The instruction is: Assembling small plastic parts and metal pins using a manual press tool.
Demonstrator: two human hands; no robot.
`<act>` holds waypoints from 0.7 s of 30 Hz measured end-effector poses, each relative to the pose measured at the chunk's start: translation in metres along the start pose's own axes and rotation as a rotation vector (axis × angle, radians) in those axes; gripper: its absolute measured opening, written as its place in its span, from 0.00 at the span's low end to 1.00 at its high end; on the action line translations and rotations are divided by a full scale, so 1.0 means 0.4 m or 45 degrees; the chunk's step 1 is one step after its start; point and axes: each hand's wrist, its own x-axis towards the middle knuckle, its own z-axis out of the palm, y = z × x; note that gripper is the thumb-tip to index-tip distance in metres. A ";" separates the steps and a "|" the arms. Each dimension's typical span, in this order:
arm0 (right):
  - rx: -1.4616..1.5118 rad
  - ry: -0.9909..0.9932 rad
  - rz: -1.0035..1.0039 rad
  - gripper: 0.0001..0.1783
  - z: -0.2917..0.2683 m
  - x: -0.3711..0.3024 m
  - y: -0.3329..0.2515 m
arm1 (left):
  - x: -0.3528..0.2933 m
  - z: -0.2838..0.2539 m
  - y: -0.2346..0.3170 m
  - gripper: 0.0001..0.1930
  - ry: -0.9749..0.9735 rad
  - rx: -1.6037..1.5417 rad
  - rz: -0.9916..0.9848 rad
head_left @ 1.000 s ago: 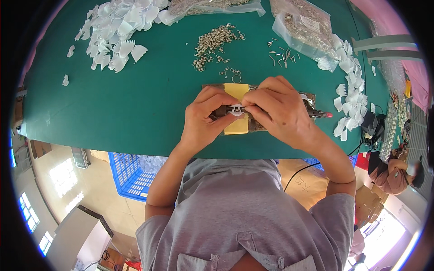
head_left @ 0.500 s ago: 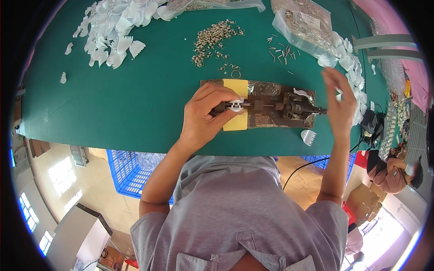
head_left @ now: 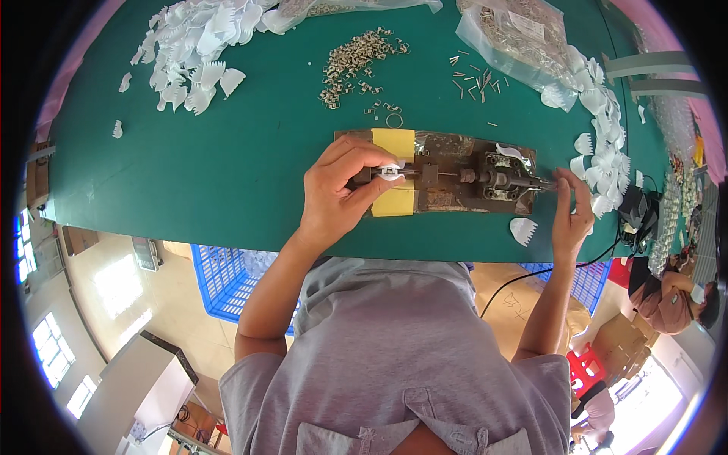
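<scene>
My left hand (head_left: 337, 186) is closed in a pinch on a small white plastic hair claw clip (head_left: 390, 174), holding it at the left end of a metal bench fixture (head_left: 447, 199). Yellow tape (head_left: 393, 205) wraps the fixture beside the clip. At the fixture's right end, the fingertips of my right hand (head_left: 572, 216) close on the tip of its metal lever (head_left: 540, 183). One white toothed clip half (head_left: 523, 230) lies on the table near my right hand. Another white curved piece (head_left: 511, 153) rests on the fixture's clamp. My left fingers partly cover the clip.
Piles of white clip halves lie at the far left (head_left: 205, 30) and right (head_left: 607, 152). Small metal springs (head_left: 353, 64), loose pins (head_left: 478, 83) and a ring (head_left: 394, 120) lie beyond the fixture, near a plastic bag (head_left: 516, 38). Blue crates (head_left: 216, 284) stand below the table edge.
My right hand has come down and nearer, from above the right-hand pile side to the end of the lever. My left hand still holds the clip at the fixture.
</scene>
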 end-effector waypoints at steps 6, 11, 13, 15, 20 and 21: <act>0.618 0.008 0.115 0.15 -0.082 0.056 0.081 | 0.004 -0.003 -0.012 0.12 -0.031 0.020 0.102; 0.315 0.109 -0.214 0.18 -0.037 0.092 -0.212 | 0.001 -0.005 -0.005 0.12 -0.051 0.031 0.033; 0.050 0.035 -0.302 0.17 -0.040 0.087 -0.206 | -0.001 -0.003 0.000 0.12 -0.031 0.020 -0.003; 0.462 0.011 -0.220 0.19 -0.050 0.079 -0.174 | 0.000 -0.006 0.005 0.12 -0.014 0.013 -0.044; 2.309 -0.415 0.091 0.24 -0.072 0.154 -0.107 | 0.010 0.003 0.001 0.12 -0.020 0.003 0.032; 2.316 -0.415 0.091 0.24 -0.067 0.147 -0.112 | 0.010 0.004 0.002 0.12 -0.020 0.010 0.032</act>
